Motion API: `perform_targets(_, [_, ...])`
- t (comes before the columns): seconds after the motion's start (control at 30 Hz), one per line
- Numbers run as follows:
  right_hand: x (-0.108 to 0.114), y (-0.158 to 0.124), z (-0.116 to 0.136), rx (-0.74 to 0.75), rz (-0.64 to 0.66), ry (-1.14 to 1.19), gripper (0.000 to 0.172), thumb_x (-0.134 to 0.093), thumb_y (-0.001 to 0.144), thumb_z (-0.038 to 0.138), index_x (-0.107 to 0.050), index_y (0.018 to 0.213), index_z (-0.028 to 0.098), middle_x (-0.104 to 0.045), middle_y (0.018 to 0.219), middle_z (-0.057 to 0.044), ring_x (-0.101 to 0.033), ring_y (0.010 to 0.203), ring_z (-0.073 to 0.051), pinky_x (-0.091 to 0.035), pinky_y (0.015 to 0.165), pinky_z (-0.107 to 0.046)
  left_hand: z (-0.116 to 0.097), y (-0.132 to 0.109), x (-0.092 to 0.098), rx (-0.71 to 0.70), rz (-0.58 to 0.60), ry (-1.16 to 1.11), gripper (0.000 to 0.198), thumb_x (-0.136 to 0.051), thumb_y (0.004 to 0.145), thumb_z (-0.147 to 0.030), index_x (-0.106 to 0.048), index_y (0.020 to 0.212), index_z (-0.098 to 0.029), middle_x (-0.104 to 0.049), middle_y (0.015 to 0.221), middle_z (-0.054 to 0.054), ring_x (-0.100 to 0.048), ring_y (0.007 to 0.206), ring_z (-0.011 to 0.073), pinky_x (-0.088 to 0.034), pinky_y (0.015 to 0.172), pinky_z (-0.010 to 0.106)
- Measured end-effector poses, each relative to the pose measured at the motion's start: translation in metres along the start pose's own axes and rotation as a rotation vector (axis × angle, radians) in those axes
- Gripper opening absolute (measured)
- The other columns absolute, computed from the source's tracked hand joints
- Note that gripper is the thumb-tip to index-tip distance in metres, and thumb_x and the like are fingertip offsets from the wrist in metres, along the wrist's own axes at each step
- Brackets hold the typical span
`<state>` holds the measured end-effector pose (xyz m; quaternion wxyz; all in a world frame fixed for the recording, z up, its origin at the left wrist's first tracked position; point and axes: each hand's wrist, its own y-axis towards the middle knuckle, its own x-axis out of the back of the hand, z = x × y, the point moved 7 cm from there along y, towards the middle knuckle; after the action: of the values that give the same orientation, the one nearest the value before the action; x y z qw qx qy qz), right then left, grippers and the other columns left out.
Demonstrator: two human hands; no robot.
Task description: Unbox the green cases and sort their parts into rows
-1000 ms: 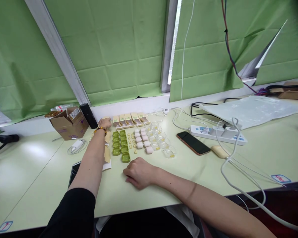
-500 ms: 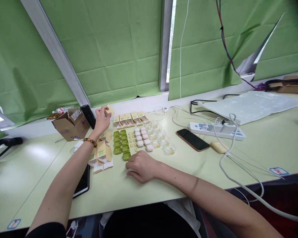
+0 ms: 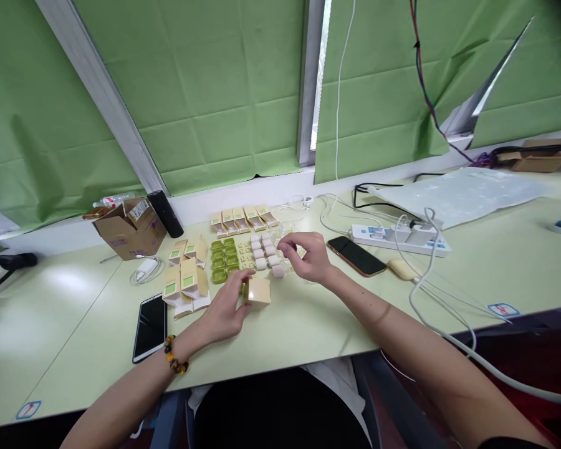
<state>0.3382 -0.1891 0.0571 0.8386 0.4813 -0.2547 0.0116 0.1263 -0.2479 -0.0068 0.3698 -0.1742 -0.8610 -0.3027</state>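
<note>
My left hand (image 3: pixel 225 309), a beaded bracelet on its wrist, grips a small cream cardboard box (image 3: pixel 259 291) just above the table's near part. My right hand (image 3: pixel 310 254) hangs over the clear plastic cases (image 3: pixel 286 228), which it partly covers. Its thumb and fingers are pinched together; what they hold, if anything, I cannot make out. Between the hands lie rows of pink and white rounded pieces (image 3: pixel 260 263), tiny yellow pieces (image 3: pixel 242 255) and small green trays (image 3: pixel 219 275). Open cream boxes stand in a back row (image 3: pixel 240 219) and in a left group (image 3: pixel 187 284).
On the left are a phone (image 3: pixel 150 327), a white charger (image 3: pixel 146 269), a brown carton (image 3: pixel 131 232) and a black cylinder (image 3: pixel 166 213). To the right lie another phone (image 3: pixel 356 255), a power strip (image 3: pixel 402 241), loose cables and a plastic sheet (image 3: pixel 449 196).
My left hand has brought the cream box from the back left down to the near middle. My right hand has moved right and away from me, over the clear cases.
</note>
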Motion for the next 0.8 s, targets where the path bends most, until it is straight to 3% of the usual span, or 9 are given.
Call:
perform_targets(0.1, [-0.011,-0.011,-0.014,-0.011,0.035,-0.006,0.035,-0.047,0.103,0.035,-0.063,0.075,0.021,-0.062,0.06,-0.002,-0.052,0.053,-0.015,-0.041,0.058,-0.029,-0.001,0.004,-0.011,-0.044,0.082,-0.004,0.074,-0.067,0.086,-0.01,-0.041,0.151,-0.032,-0.057,0.145,0.014,-0.06,0.135,0.0331,-0.056,0.112,0.054])
perform_targets(0.2, [-0.031,-0.023,-0.015,0.026,0.206,-0.087,0.03,-0.049,0.101,0.031,-0.067,0.079,0.02,-0.066,0.063,-0.003,-0.057,0.057,-0.017,-0.04,0.061,-0.029,-0.006,0.005,-0.015,-0.085,0.145,-0.003,0.076,-0.064,0.086,-0.007,-0.039,0.153,-0.032,-0.058,0.147,0.014,-0.059,0.138,0.0326,-0.055,0.114,0.054])
perform_targets(0.3, [-0.049,-0.032,-0.009,0.088,0.396,-0.149,0.021,-0.051,0.097,0.024,-0.072,0.096,0.019,-0.073,0.075,-0.005,-0.064,0.067,-0.019,-0.041,0.065,-0.029,-0.008,0.001,-0.016,-0.133,0.17,0.026,0.081,-0.055,0.089,-0.003,-0.032,0.16,-0.033,-0.056,0.154,0.013,-0.055,0.145,0.031,-0.047,0.123,0.058])
perform_targets(0.4, [-0.057,-0.037,-0.002,0.128,0.527,-0.157,0.034,-0.05,0.088,0.013,-0.068,0.117,0.018,-0.078,0.098,-0.009,-0.069,0.083,-0.022,-0.043,0.07,-0.03,-0.009,-0.003,-0.014,-0.172,0.137,0.08,0.088,-0.049,0.088,0.0,-0.026,0.164,-0.036,-0.045,0.165,0.012,-0.043,0.156,0.0316,-0.034,0.13,0.066])
perform_targets(0.5, [-0.055,-0.037,0.003,0.105,0.579,-0.107,0.054,-0.05,0.075,0.008,-0.06,0.128,0.017,-0.075,0.112,-0.011,-0.068,0.089,-0.023,-0.045,0.073,-0.031,-0.008,-0.007,-0.011,-0.131,0.088,0.075,0.086,-0.061,0.086,-0.008,-0.028,0.162,-0.034,-0.037,0.167,0.016,-0.034,0.159,0.0357,-0.037,0.127,0.066])
perform_targets(0.67, [-0.051,-0.037,0.008,0.002,0.674,0.148,0.058,-0.047,0.073,0.008,-0.052,0.129,0.02,-0.073,0.118,-0.01,-0.067,0.088,-0.021,-0.048,0.072,-0.031,-0.008,-0.014,-0.015,-0.123,-0.039,0.215,0.085,-0.081,0.085,-0.038,-0.032,0.153,-0.028,-0.044,0.147,0.021,-0.045,0.141,0.0422,-0.046,0.112,0.068])
perform_targets(0.8, [-0.054,-0.04,0.008,-0.056,0.705,0.25,0.054,-0.048,0.076,0.008,-0.05,0.128,0.021,-0.074,0.112,-0.008,-0.067,0.088,-0.02,-0.048,0.071,-0.029,-0.01,-0.017,-0.014,-0.166,-0.126,0.285,0.066,-0.068,0.091,-0.026,-0.034,0.147,-0.027,-0.048,0.136,0.019,-0.049,0.132,0.0387,-0.047,0.106,0.062])
